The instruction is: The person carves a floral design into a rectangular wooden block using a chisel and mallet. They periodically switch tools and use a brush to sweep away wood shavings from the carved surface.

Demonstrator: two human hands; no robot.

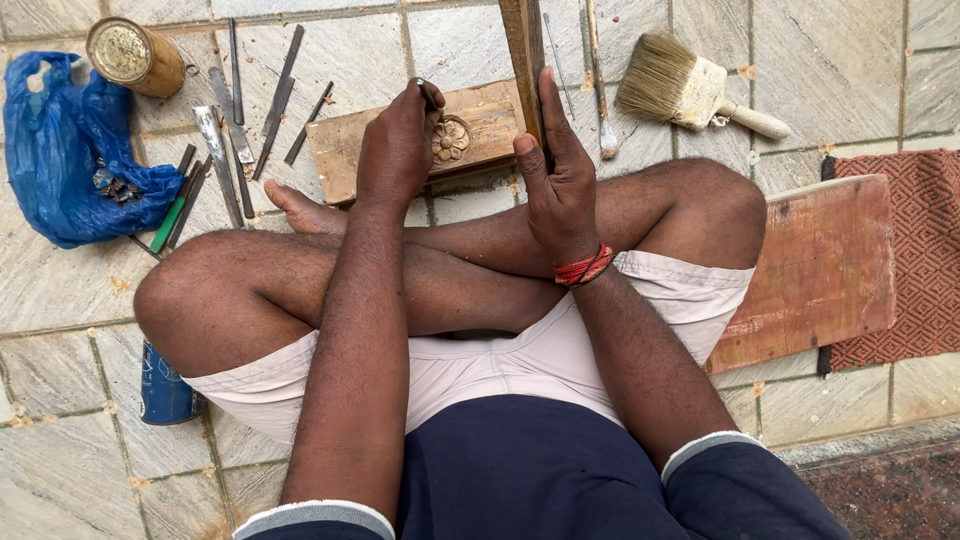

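Note:
I sit cross-legged on a stone tile floor. A light wooden block (340, 150) with a carved flower (451, 139) lies in front of my shins. My left hand (398, 150) is shut on a thin carving chisel (429, 96), whose tip points down at the flower. My right hand (557, 170), with a red thread band at the wrist, grips a long wooden stick (523, 50) that rises past the block's right end; the fingers lie along it.
Several metal chisels (235, 140) lie on the tiles at upper left, beside a blue plastic bag (60, 160) and a round tin (132, 55). A paint brush (690, 90) lies upper right. A reddish wooden board (825, 265) and a woven mat (925, 250) sit right.

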